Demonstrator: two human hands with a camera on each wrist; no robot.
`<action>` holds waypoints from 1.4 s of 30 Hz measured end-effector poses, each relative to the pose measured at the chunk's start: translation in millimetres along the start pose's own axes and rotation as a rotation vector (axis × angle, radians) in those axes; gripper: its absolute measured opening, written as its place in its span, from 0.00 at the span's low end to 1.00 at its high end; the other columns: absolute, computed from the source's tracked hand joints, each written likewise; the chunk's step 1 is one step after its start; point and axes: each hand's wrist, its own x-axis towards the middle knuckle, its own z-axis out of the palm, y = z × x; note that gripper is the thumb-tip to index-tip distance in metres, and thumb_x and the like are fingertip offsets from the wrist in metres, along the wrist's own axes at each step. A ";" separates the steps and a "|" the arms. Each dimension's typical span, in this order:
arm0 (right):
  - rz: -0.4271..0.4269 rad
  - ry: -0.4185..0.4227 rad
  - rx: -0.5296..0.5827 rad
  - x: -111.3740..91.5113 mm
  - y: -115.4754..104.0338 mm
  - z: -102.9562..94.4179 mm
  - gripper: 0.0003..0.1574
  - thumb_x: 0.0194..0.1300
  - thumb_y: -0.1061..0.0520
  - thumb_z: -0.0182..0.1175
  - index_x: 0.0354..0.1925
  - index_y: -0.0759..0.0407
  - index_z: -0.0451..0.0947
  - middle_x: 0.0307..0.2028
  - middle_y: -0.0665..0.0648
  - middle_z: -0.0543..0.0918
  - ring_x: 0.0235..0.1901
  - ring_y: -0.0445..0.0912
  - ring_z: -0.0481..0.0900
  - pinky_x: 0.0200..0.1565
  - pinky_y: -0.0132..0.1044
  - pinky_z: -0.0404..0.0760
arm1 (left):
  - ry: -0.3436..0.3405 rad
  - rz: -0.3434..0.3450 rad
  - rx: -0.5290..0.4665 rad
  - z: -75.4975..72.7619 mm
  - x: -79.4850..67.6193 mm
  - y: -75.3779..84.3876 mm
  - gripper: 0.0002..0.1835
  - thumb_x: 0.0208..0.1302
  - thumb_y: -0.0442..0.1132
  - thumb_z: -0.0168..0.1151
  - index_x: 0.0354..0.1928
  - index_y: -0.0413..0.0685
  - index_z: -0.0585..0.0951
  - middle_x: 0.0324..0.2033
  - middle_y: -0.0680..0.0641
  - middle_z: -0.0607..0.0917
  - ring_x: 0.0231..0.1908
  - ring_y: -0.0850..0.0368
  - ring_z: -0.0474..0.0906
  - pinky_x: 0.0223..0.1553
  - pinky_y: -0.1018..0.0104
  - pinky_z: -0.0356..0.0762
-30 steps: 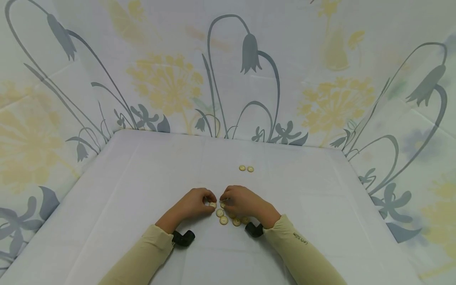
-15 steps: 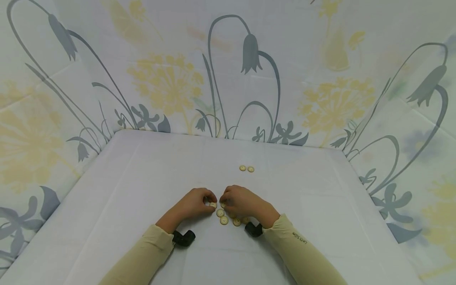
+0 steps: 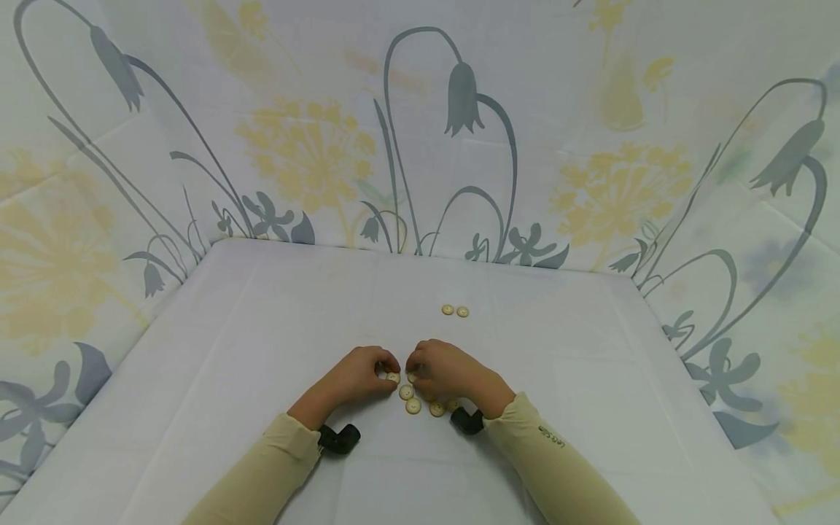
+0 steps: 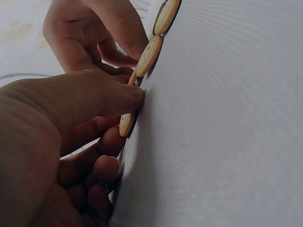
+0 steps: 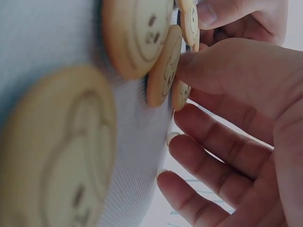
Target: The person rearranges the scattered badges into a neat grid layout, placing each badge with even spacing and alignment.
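In the head view, my left hand (image 3: 361, 373) pinches a round wooden button (image 3: 393, 378) between thumb and forefinger. The left wrist view shows that same button (image 4: 126, 124) edge-on behind the thumb. Close beside it, my right hand (image 3: 449, 372) holds another wooden button (image 3: 411, 378) between thumb and forefinger, largely covered by the fingers. In the right wrist view this button (image 5: 181, 94) shows low between the thumb and forefinger tips. Just in front of the hands lie more buttons (image 3: 406, 392), some partly under the right hand. Engraved line drawings and small holes mark their faces.
Two more buttons (image 3: 456, 310) lie side by side farther back on the white-covered table (image 3: 315, 299). Behind it and at both sides hangs a flower-printed cloth (image 3: 420, 146). Large in the right wrist view, a near button (image 5: 61, 151) lies beside the right wrist.
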 end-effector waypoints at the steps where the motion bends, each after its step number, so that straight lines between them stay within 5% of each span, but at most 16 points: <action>1: 0.008 0.003 0.004 -0.2 -0.1 0.0 0.13 0.58 0.57 0.65 0.43 0.53 0.85 0.40 0.48 0.82 0.42 0.42 0.78 0.48 0.37 0.76 | -0.001 -0.001 -0.002 0.0 0.0 0.0 0.08 0.55 0.40 0.69 0.38 0.51 0.84 0.33 0.55 0.82 0.31 0.62 0.72 0.36 0.67 0.72; 11: 0.057 0.033 0.023 3.8 1.7 -1.0 0.14 0.58 0.59 0.64 0.44 0.53 0.85 0.39 0.49 0.81 0.36 0.41 0.77 0.43 0.36 0.77 | 0.005 -0.003 0.006 0.8 0.5 -0.9 0.09 0.55 0.40 0.70 0.38 0.51 0.84 0.33 0.55 0.82 0.32 0.62 0.72 0.37 0.66 0.72; 42: 0.075 0.081 0.002 15.4 23.3 -11.3 0.15 0.61 0.63 0.60 0.46 0.57 0.85 0.44 0.53 0.83 0.45 0.46 0.82 0.49 0.39 0.79 | 0.006 -0.003 0.002 -0.7 1.0 1.6 0.08 0.54 0.38 0.70 0.37 0.49 0.84 0.33 0.54 0.82 0.32 0.62 0.73 0.37 0.66 0.72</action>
